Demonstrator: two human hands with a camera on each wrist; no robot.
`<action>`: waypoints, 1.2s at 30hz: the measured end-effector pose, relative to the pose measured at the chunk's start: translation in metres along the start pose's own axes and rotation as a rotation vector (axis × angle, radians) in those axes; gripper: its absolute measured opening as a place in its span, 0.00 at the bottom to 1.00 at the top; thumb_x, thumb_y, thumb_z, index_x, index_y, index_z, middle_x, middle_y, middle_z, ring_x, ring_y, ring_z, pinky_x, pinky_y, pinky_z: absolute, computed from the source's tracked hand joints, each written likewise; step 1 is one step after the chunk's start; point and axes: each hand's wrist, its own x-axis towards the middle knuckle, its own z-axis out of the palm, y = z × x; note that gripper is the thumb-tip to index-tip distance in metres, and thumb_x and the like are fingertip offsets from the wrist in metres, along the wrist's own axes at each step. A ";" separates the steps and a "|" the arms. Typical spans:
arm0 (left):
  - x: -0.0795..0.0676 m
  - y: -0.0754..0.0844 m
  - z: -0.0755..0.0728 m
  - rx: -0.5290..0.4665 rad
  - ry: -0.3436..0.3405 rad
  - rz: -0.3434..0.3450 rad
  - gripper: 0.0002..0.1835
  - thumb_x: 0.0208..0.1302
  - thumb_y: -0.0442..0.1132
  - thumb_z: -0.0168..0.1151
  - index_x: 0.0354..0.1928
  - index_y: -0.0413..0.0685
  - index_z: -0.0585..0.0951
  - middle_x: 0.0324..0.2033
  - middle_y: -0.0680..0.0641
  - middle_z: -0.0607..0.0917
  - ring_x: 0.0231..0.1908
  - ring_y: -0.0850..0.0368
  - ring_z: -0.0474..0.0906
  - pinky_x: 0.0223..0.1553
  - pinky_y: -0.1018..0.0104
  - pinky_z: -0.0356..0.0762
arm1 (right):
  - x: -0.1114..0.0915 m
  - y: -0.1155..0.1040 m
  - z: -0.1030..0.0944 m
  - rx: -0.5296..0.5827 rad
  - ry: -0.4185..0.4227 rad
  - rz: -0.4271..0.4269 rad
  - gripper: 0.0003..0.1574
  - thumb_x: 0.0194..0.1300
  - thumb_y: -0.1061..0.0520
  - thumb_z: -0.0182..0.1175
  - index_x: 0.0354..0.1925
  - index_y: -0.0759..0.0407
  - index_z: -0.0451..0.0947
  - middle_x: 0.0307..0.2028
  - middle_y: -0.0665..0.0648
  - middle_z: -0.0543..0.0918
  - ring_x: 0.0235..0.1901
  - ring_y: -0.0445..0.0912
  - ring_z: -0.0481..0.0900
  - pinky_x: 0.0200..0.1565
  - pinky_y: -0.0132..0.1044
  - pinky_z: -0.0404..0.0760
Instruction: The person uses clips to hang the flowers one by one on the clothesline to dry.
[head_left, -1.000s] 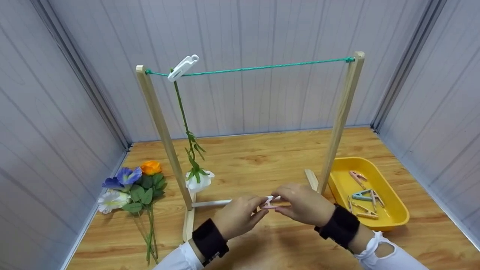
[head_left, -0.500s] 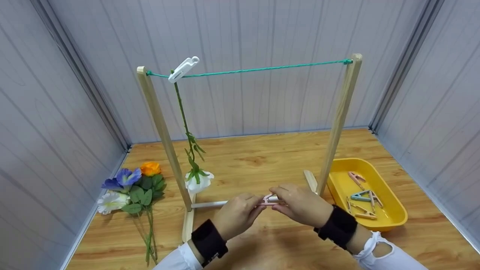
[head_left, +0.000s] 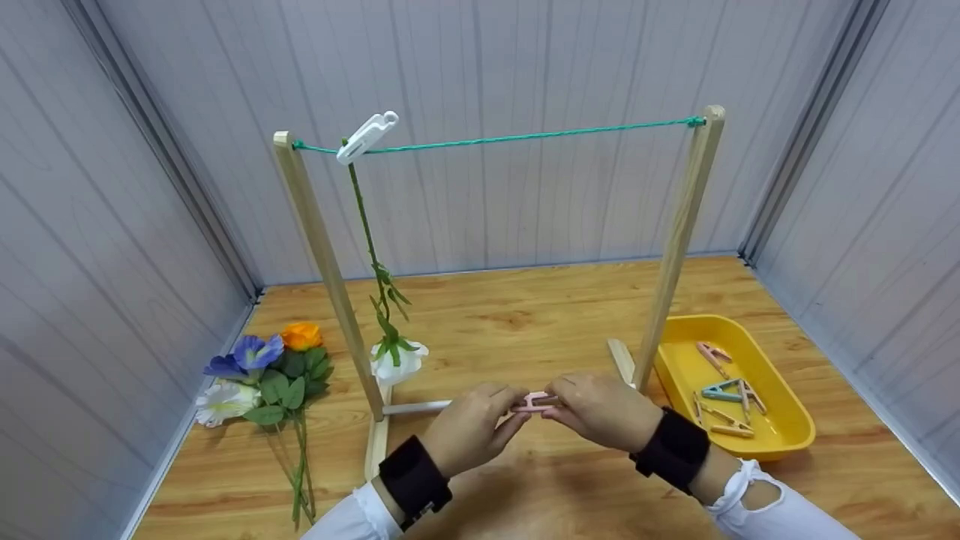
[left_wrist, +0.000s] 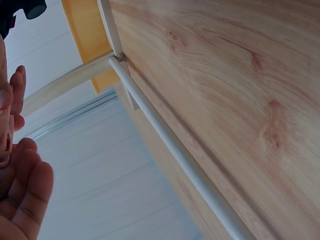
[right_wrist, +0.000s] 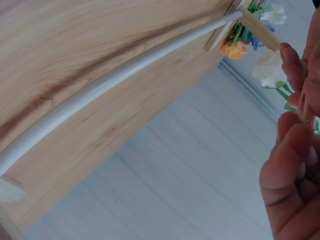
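A pink clothespin is held level between both hands in front of the wooden stand. My left hand pinches its left end between thumb and fingers. The right hand pinches its other end the same way. In the left wrist view, part of the pink clothespin shows at the left edge, mostly hidden by fingers. On the green line of the stand, a white clothespin clips the stem of a white rose, which hangs head down at the left.
A yellow tray with several clothespins stands at the right, beside the stand's right post. Left of the left post lie blue flowers, an orange flower and a white flower. A white bar joins the posts low down.
The pink clothespin has been turned between the fingers, from tilted and spread-looking to lying nearly level. Both hands stay at about the same spot.
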 end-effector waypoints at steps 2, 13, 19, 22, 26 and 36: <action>-0.001 -0.001 -0.001 -0.012 -0.022 -0.035 0.16 0.79 0.41 0.67 0.60 0.39 0.85 0.44 0.46 0.92 0.44 0.55 0.90 0.48 0.60 0.89 | 0.000 0.001 0.000 -0.013 0.013 -0.031 0.08 0.74 0.59 0.71 0.41 0.62 0.81 0.32 0.54 0.86 0.26 0.41 0.81 0.28 0.30 0.79; -0.026 -0.020 -0.034 0.005 0.083 -0.134 0.18 0.77 0.41 0.68 0.62 0.39 0.82 0.45 0.44 0.89 0.43 0.53 0.88 0.44 0.60 0.89 | -0.004 0.010 0.003 0.011 0.128 -0.074 0.12 0.70 0.62 0.73 0.33 0.57 0.78 0.24 0.48 0.78 0.22 0.32 0.65 0.26 0.22 0.64; -0.046 -0.038 -0.062 0.061 0.261 -0.121 0.08 0.72 0.36 0.71 0.47 0.42 0.83 0.35 0.48 0.88 0.32 0.58 0.84 0.34 0.67 0.86 | -0.007 0.012 0.005 0.019 0.158 -0.096 0.14 0.67 0.64 0.74 0.31 0.56 0.78 0.23 0.48 0.78 0.22 0.31 0.65 0.26 0.20 0.63; -0.057 -0.047 -0.077 0.106 0.323 -0.174 0.04 0.71 0.34 0.71 0.39 0.46 0.84 0.28 0.53 0.85 0.26 0.65 0.79 0.28 0.71 0.80 | -0.008 0.011 0.005 0.019 0.152 -0.088 0.13 0.68 0.63 0.74 0.31 0.56 0.78 0.22 0.47 0.78 0.22 0.31 0.64 0.26 0.20 0.62; -0.072 -0.058 -0.093 0.181 0.389 -0.250 0.12 0.71 0.33 0.68 0.28 0.52 0.80 0.18 0.59 0.76 0.19 0.71 0.66 0.21 0.74 0.67 | -0.010 0.011 0.006 0.018 0.151 -0.086 0.13 0.69 0.63 0.73 0.31 0.56 0.78 0.22 0.47 0.77 0.23 0.31 0.62 0.27 0.20 0.60; -0.096 -0.088 -0.122 0.233 0.123 -0.773 0.16 0.77 0.37 0.56 0.26 0.48 0.74 0.16 0.52 0.66 0.16 0.57 0.63 0.20 0.64 0.56 | -0.012 0.009 0.003 0.035 0.166 -0.096 0.14 0.71 0.63 0.72 0.30 0.55 0.77 0.21 0.47 0.75 0.23 0.30 0.60 0.27 0.20 0.58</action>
